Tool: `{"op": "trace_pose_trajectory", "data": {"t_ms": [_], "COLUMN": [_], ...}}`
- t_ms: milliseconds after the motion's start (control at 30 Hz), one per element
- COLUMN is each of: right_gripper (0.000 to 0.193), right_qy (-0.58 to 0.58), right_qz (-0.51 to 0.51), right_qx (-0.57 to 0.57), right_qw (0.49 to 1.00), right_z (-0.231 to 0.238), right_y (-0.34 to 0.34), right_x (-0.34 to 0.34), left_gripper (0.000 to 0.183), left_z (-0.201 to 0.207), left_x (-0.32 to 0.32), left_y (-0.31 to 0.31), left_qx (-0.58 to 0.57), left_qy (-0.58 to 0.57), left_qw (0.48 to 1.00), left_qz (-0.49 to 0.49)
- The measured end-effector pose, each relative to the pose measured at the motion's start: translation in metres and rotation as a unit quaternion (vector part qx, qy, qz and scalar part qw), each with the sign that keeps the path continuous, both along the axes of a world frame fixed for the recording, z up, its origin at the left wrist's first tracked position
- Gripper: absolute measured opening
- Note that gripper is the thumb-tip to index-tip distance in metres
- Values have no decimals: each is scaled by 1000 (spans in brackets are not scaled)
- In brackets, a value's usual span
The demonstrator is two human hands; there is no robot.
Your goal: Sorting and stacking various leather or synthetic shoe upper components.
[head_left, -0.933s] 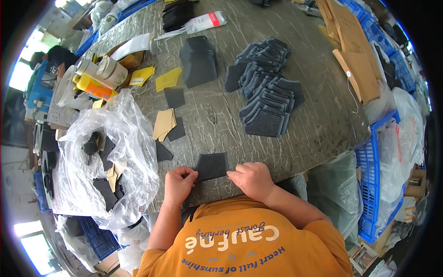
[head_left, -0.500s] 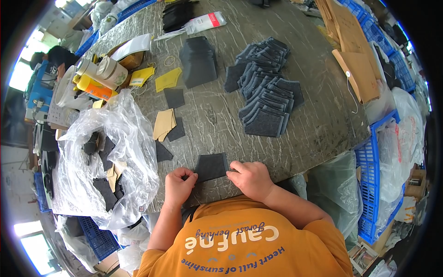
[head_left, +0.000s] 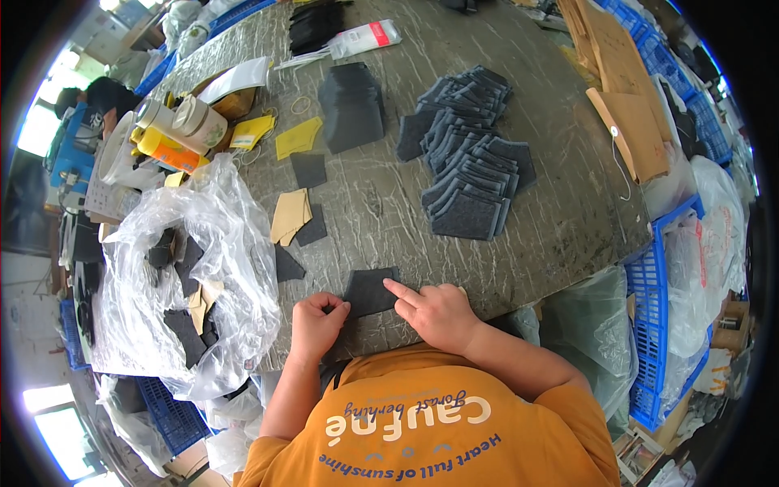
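Observation:
A dark grey fabric piece [head_left: 370, 291] lies flat on the table just in front of me. My left hand [head_left: 320, 323] pinches its lower left corner between thumb and forefinger. On its right side rests my right hand [head_left: 438, 313], the forefinger stretched out over the upper right part of the piece and the other fingers partly bent. Farther right is a large, overlapping pile of similar dark pieces [head_left: 466, 195]. Beyond the left hand lie a stack of smooth dark pieces [head_left: 351, 109], some tan pieces [head_left: 290, 216] and a small dark scrap [head_left: 287, 265].
A clear plastic bag [head_left: 235, 243] with dark and tan scraps sits on the left. Behind it stand white jars [head_left: 197, 122] and an orange-yellow bottle [head_left: 169, 152]. Yellow pieces [head_left: 298, 139] lie nearby. Cardboard [head_left: 629, 134] and a blue crate [head_left: 647, 325] border the right side.
My right hand has moved its forefinger from the piece's right edge onto its upper right surface. The lighter strip along that edge no longer shows. My left hand keeps its pinch.

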State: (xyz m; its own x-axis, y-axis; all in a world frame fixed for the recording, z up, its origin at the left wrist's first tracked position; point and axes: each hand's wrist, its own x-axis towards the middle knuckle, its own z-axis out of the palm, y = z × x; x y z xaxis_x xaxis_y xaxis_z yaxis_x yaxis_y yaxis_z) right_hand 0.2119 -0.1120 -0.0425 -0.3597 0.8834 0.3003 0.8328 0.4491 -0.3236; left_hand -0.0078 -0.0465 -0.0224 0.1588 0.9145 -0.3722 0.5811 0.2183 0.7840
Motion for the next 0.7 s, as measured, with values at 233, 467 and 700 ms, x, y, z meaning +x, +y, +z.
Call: {"op": "trace_pose_trajectory", "data": {"t_ms": [233,467,700], "right_gripper": [9,15,26], "right_qy": [-50,107,327], "right_qz": [6,20,-130], "right_qx": [-50,-146,-245], "right_qw": [998,983,903], "right_z": [2,11,30], "right_y": [3,12,33], "right_x": [-5,6,22], "left_gripper": [14,15,20], "left_z": [2,7,22], "left_x": [1,5,27], "left_y": [4,10,-3], "left_qx": [66,107,78], "left_qy": [104,171,-68], "left_qw": [989,970,993], "left_qz": [-80,-136,-48]}}
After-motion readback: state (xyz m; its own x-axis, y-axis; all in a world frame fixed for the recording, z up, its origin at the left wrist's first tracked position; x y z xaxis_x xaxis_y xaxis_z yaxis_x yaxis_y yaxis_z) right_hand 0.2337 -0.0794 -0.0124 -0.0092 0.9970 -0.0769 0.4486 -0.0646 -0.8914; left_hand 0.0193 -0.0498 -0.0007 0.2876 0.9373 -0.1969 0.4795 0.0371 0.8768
